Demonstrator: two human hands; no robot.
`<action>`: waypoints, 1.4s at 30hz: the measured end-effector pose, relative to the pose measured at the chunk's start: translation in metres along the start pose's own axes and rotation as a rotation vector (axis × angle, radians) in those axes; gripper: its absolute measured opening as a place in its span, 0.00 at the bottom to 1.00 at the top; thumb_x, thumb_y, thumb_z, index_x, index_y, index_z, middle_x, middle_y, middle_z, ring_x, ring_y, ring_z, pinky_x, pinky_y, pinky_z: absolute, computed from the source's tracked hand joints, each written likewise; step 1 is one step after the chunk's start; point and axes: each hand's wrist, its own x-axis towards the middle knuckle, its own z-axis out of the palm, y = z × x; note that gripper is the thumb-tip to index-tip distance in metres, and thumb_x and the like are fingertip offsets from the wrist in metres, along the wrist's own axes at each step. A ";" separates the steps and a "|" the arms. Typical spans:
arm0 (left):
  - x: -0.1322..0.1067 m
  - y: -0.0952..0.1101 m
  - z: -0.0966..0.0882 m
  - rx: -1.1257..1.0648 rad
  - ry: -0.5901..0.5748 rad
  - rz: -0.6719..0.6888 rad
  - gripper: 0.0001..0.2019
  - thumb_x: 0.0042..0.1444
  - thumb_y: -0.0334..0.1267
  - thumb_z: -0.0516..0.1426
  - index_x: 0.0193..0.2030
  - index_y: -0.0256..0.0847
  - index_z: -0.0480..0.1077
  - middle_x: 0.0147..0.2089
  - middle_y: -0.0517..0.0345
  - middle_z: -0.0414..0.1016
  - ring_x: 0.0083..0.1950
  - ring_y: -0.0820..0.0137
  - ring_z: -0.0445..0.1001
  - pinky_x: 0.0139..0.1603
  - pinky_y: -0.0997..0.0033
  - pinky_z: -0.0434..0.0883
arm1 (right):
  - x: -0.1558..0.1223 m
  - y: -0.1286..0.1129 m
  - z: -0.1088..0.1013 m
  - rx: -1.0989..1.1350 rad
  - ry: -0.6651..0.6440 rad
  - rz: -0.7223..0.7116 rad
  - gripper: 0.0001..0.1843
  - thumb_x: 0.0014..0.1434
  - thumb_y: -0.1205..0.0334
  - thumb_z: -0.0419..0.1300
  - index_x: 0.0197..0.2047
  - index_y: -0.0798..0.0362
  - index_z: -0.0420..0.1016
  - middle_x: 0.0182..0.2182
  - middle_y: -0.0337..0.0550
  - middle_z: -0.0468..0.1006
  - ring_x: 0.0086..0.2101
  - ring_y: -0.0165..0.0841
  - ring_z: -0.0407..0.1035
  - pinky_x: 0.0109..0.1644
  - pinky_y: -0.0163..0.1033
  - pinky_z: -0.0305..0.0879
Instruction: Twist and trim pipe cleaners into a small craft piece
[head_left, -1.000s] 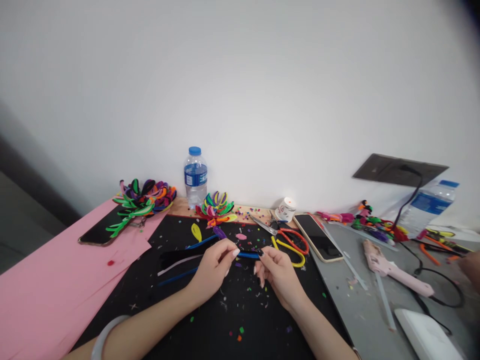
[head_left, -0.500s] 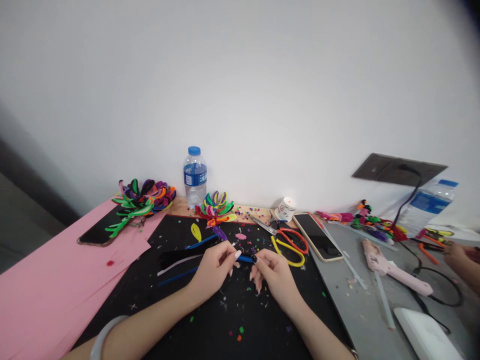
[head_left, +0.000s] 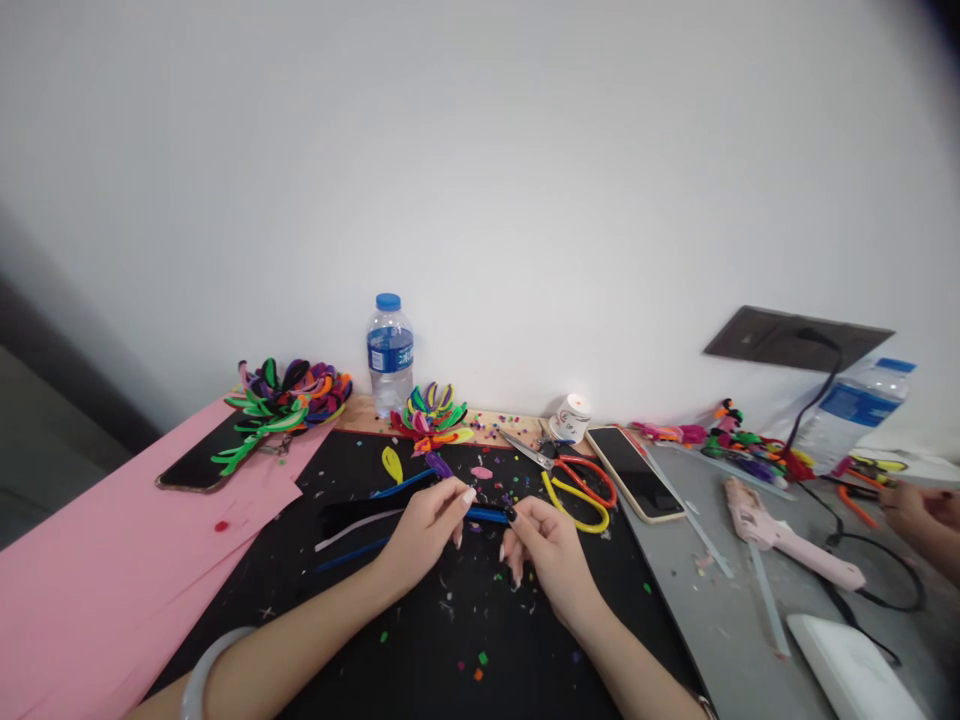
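Note:
My left hand (head_left: pixel 429 525) and my right hand (head_left: pixel 551 550) pinch a bundle of blue and black pipe cleaners (head_left: pixel 489 515) over the black mat (head_left: pixel 442 650). A short blue stretch shows between the fingertips; the rest passes behind my left hand. More black pipe cleaners (head_left: pixel 346 518) and a pale strip (head_left: pixel 352 532) lie left of that hand. Just beyond my fingers are a yellow loop (head_left: pixel 391 464), a purple loop (head_left: pixel 439 465) and a small pink oval (head_left: pixel 481 473). Scissors (head_left: pixel 529 450) with red and yellow handles rest beyond my right hand.
Along the wall stand a water bottle (head_left: pixel 390 355), bunches of coloured pipe-cleaner loops (head_left: pixel 292 400) and a paper cup (head_left: pixel 570 420). To the right lie a phone (head_left: pixel 637 475), a pink glue gun (head_left: pixel 795 545) with its cord, and another person's hand (head_left: pixel 919 510). Pink paper (head_left: pixel 112 580) covers the left.
My left hand has slid slightly left along the bundle, so more blue shows between my fingertips. My right hand stays almost still. The other person's hand shifts slightly.

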 end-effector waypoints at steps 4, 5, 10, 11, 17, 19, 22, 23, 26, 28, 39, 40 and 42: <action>0.000 -0.002 0.000 0.085 -0.129 0.015 0.19 0.59 0.46 0.45 0.23 0.38 0.63 0.18 0.64 0.64 0.19 0.76 0.61 0.23 0.77 0.58 | -0.002 0.000 0.002 -0.032 -0.049 0.017 0.12 0.56 0.57 0.54 0.25 0.55 0.61 0.15 0.36 0.73 0.10 0.24 0.61 0.13 0.27 0.55; 0.000 -0.003 0.001 0.120 -0.147 0.022 0.20 0.59 0.45 0.45 0.21 0.38 0.62 0.18 0.64 0.64 0.18 0.77 0.61 0.23 0.77 0.58 | -0.002 0.000 0.003 -0.041 -0.060 0.020 0.12 0.56 0.57 0.54 0.25 0.55 0.61 0.15 0.36 0.72 0.10 0.24 0.61 0.13 0.27 0.55; -0.003 -0.004 0.006 0.253 -0.035 0.094 0.22 0.60 0.42 0.45 0.15 0.39 0.55 0.12 0.66 0.58 0.17 0.77 0.60 0.24 0.77 0.58 | -0.005 -0.001 0.007 -0.064 -0.081 0.033 0.12 0.56 0.59 0.52 0.24 0.54 0.60 0.15 0.36 0.72 0.10 0.23 0.60 0.13 0.27 0.54; -0.003 -0.004 0.006 0.259 -0.019 0.095 0.22 0.60 0.42 0.45 0.15 0.39 0.55 0.12 0.66 0.58 0.16 0.78 0.60 0.24 0.78 0.58 | -0.006 -0.001 0.008 -0.063 -0.080 0.036 0.12 0.56 0.59 0.52 0.24 0.54 0.60 0.14 0.35 0.72 0.10 0.23 0.59 0.13 0.27 0.54; -0.003 -0.002 0.005 0.230 -0.009 0.055 0.21 0.59 0.44 0.46 0.16 0.39 0.55 0.11 0.67 0.58 0.15 0.78 0.59 0.22 0.78 0.58 | -0.006 -0.001 0.010 -0.060 -0.083 0.031 0.12 0.56 0.58 0.53 0.24 0.54 0.60 0.14 0.35 0.72 0.10 0.23 0.59 0.13 0.27 0.54; -0.001 -0.003 0.004 0.136 -0.057 -0.003 0.19 0.59 0.46 0.46 0.19 0.39 0.59 0.12 0.67 0.60 0.14 0.78 0.60 0.20 0.78 0.58 | -0.005 0.001 0.008 -0.045 -0.067 0.022 0.13 0.56 0.57 0.53 0.24 0.54 0.60 0.15 0.35 0.72 0.10 0.23 0.59 0.12 0.27 0.53; 0.001 -0.006 0.003 -0.007 -0.101 -0.064 0.17 0.58 0.48 0.45 0.26 0.39 0.62 0.17 0.65 0.66 0.14 0.78 0.61 0.17 0.79 0.58 | -0.003 0.003 0.003 -0.015 -0.025 0.011 0.14 0.56 0.55 0.53 0.25 0.54 0.60 0.15 0.36 0.72 0.10 0.24 0.60 0.12 0.27 0.53; 0.002 -0.008 0.003 -0.025 -0.101 -0.072 0.18 0.58 0.48 0.45 0.26 0.38 0.62 0.17 0.65 0.66 0.14 0.78 0.61 0.16 0.79 0.57 | -0.002 0.003 0.002 -0.006 -0.010 0.012 0.14 0.56 0.55 0.54 0.24 0.53 0.60 0.15 0.36 0.72 0.10 0.24 0.60 0.12 0.27 0.53; 0.002 -0.009 0.003 0.017 -0.072 -0.078 0.20 0.59 0.49 0.44 0.22 0.38 0.61 0.13 0.66 0.63 0.12 0.78 0.59 0.16 0.79 0.57 | 0.000 0.003 0.000 0.012 0.016 0.022 0.15 0.56 0.53 0.54 0.24 0.53 0.59 0.14 0.36 0.72 0.10 0.24 0.59 0.12 0.28 0.54; 0.002 -0.008 0.003 0.098 -0.026 -0.050 0.21 0.59 0.48 0.44 0.20 0.38 0.61 0.11 0.67 0.59 0.12 0.77 0.59 0.17 0.78 0.57 | 0.000 0.003 0.001 0.013 0.015 0.025 0.15 0.56 0.53 0.54 0.24 0.53 0.59 0.15 0.36 0.72 0.10 0.24 0.59 0.12 0.28 0.54; 0.003 -0.003 0.000 0.162 0.019 0.016 0.20 0.60 0.45 0.44 0.20 0.39 0.62 0.12 0.66 0.62 0.14 0.77 0.59 0.21 0.78 0.58 | 0.002 0.006 0.002 0.027 0.029 0.018 0.15 0.55 0.53 0.54 0.24 0.53 0.60 0.15 0.36 0.72 0.10 0.24 0.59 0.12 0.27 0.53; 0.004 -0.003 -0.001 0.161 0.011 0.017 0.20 0.60 0.45 0.44 0.20 0.39 0.62 0.13 0.66 0.63 0.14 0.78 0.59 0.21 0.78 0.58 | 0.002 0.006 0.002 0.035 0.032 0.021 0.15 0.55 0.53 0.54 0.24 0.53 0.60 0.15 0.36 0.72 0.10 0.24 0.59 0.12 0.27 0.53; 0.005 -0.003 -0.003 0.184 0.018 0.036 0.19 0.59 0.44 0.45 0.20 0.39 0.61 0.14 0.66 0.63 0.15 0.78 0.60 0.21 0.78 0.58 | 0.002 0.007 0.000 0.050 0.035 0.027 0.15 0.55 0.53 0.55 0.24 0.53 0.60 0.15 0.36 0.72 0.10 0.23 0.58 0.13 0.28 0.53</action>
